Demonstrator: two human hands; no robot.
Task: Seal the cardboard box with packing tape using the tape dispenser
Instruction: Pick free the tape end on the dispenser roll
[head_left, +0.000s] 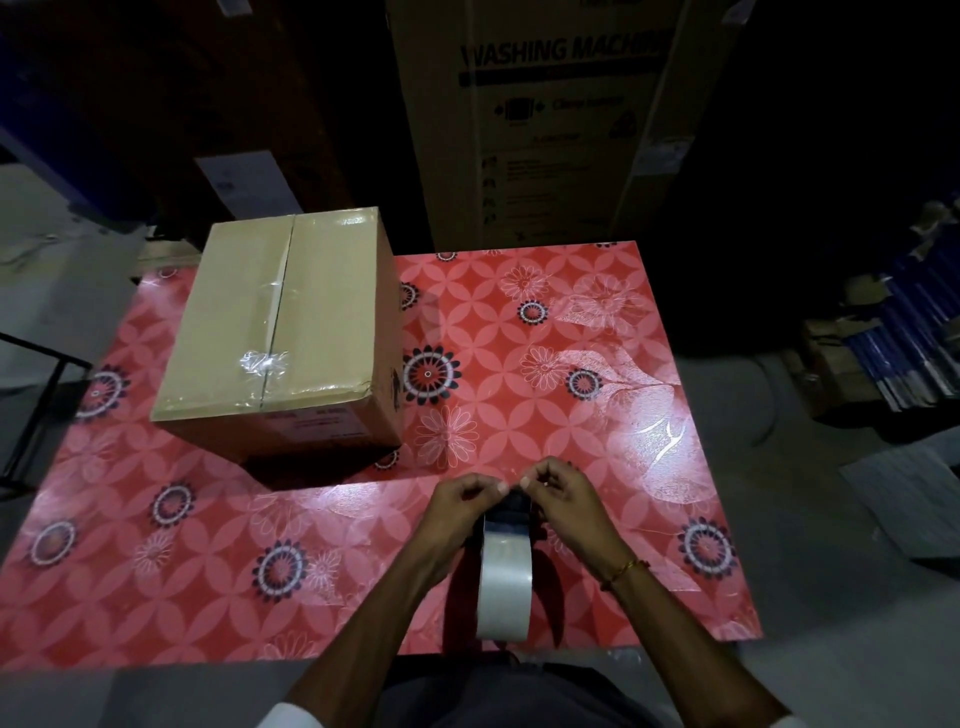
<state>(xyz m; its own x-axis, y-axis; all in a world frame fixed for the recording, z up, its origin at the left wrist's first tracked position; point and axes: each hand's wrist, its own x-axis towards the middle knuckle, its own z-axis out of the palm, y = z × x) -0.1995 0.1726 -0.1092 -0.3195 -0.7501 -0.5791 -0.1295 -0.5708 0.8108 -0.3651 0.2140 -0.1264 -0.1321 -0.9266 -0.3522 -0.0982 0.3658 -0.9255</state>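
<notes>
Pinching tape end at tape dispenser (506, 566), left hand (462, 501) & right hand (563, 496) together, box (280, 332) apart.

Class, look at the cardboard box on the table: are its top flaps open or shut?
Shut. The cardboard box has both top flaps lying flat, meeting at the centre seam, with shiny tape already along it.

The box (278, 332) sits on the table (597, 426), far left. The dispenser (506, 566) stands near the front edge, right of centre, between both hands. A large carton (561, 119) stands behind the table.
</notes>
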